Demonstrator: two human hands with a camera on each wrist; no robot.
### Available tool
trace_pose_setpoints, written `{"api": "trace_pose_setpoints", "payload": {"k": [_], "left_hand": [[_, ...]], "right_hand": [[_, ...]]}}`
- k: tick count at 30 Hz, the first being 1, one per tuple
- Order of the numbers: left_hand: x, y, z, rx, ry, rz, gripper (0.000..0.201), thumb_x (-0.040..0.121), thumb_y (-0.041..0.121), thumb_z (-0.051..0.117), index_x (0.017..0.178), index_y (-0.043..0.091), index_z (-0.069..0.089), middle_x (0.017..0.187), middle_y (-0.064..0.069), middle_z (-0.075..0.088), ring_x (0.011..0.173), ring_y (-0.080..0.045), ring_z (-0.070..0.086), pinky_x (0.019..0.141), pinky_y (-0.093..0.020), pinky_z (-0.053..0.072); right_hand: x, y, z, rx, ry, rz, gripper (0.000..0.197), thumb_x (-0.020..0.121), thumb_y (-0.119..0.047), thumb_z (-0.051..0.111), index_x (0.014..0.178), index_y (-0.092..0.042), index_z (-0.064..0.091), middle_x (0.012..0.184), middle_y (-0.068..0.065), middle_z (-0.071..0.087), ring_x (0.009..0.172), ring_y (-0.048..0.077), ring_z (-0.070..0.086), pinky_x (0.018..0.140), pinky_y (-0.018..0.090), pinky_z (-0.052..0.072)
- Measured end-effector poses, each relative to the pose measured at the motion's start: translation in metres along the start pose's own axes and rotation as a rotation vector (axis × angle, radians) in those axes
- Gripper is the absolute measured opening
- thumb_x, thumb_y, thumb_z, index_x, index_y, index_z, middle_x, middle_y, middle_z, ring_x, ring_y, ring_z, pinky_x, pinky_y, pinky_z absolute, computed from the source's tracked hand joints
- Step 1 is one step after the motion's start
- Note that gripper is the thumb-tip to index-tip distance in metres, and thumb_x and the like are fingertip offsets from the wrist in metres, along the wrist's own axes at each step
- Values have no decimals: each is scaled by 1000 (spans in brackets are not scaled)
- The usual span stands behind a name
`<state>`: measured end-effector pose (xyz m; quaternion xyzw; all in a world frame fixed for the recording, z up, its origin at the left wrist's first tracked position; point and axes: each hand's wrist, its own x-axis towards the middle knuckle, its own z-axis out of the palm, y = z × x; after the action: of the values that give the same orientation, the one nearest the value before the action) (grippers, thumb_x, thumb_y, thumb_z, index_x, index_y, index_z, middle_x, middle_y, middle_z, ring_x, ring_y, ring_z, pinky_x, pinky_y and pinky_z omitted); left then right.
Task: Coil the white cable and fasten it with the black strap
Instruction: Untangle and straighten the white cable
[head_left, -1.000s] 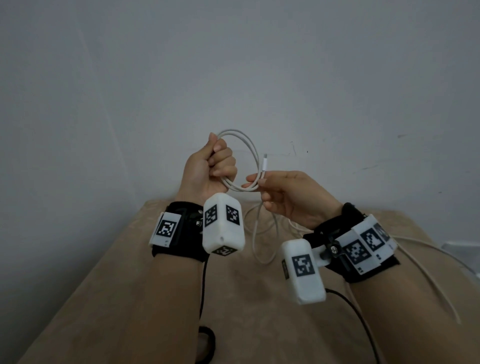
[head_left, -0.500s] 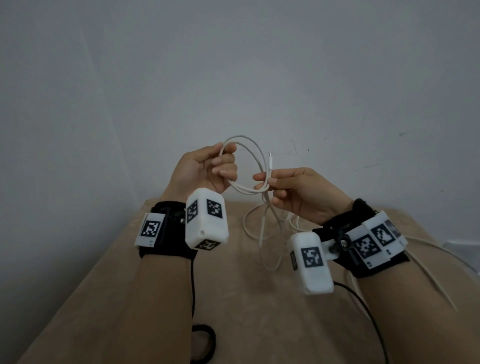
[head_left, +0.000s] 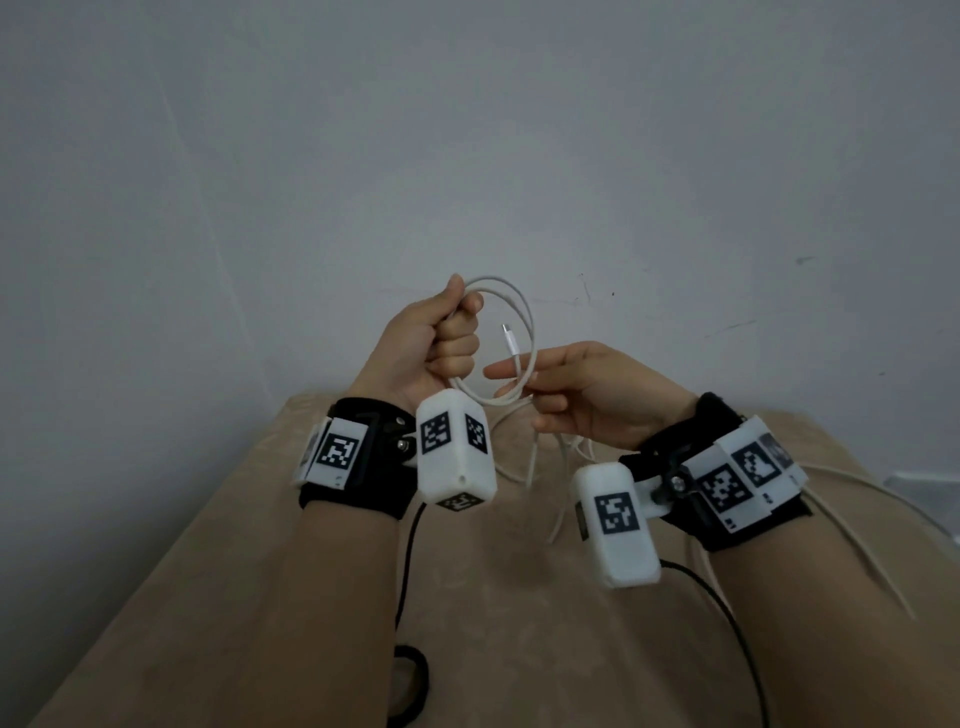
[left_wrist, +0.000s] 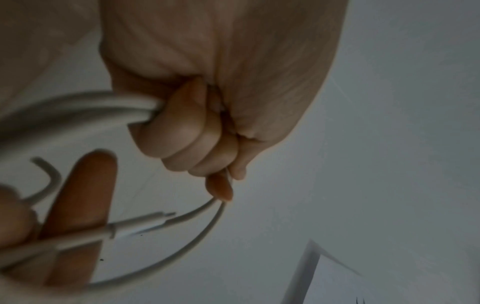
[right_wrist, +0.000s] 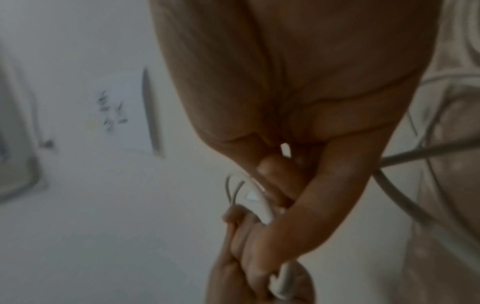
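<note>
While my left hand (head_left: 441, 343) is fisting upright around one side of the white cable (head_left: 524, 317) coil — thumb on top, fingers curled tight — my right hand (head_left: 587, 395) is reaching in from the right, palm turned toward me. Its forefinger (head_left: 506, 370) is lying straight behind the cable's plug end (head_left: 511, 340), and the other fingers seem to be pinching the strands just below, though the wrist view is blurry. Both hands are raised above the beige table (head_left: 519, 623); slack cable is hanging down onto it.
</note>
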<state>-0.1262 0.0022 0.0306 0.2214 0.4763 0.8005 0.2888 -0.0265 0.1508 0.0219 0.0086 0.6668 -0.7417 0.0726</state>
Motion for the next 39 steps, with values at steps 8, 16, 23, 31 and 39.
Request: {"api": "trace_pose_setpoints", "payload": {"k": [8, 16, 23, 31, 39], "left_hand": [[2, 3, 3, -10, 149, -29, 37, 103, 29, 37, 72, 11, 45, 38, 10, 23, 27, -2, 19, 27, -12, 14], [0, 5, 1, -88, 53, -51, 37, 101, 29, 39, 69, 11, 44, 41, 9, 25, 31, -3, 24, 36, -13, 27], [-4, 6, -1, -88, -72, -87, 47, 99, 29, 38, 56, 13, 49, 43, 9, 25, 32, -3, 22, 36, -14, 20], [-9, 11, -4, 8, -107, -105, 38, 87, 24, 43, 71, 4, 70, 36, 10, 25, 41, -7, 4, 35, -16, 9], [-10, 9, -5, 82, -131, -114, 34, 91, 21, 38, 99, 1, 64, 47, 8, 35, 33, -3, 27, 38, -16, 26]], "right_hand": [[2, 1, -2, 262, 4, -170, 39, 87, 12, 39, 99, -8, 69, 96, 2, 70, 71, 10, 54, 61, 22, 51], [11, 7, -2, 300, 259, -179, 17, 84, -22, 66, 72, -11, 60, 82, 4, 66, 72, 16, 61, 68, 29, 47], [18, 15, -8, -191, 502, -338, 13, 84, -17, 70, 80, -6, 63, 79, 10, 64, 79, 17, 59, 79, 32, 48], [10, 11, -11, -98, 227, -259, 17, 95, -9, 51, 96, -3, 67, 70, 3, 67, 69, 20, 56, 71, 28, 49], [5, 7, -17, -260, 249, -338, 16, 95, -13, 54, 90, -8, 68, 75, 2, 66, 73, 18, 59, 72, 32, 53]]}}
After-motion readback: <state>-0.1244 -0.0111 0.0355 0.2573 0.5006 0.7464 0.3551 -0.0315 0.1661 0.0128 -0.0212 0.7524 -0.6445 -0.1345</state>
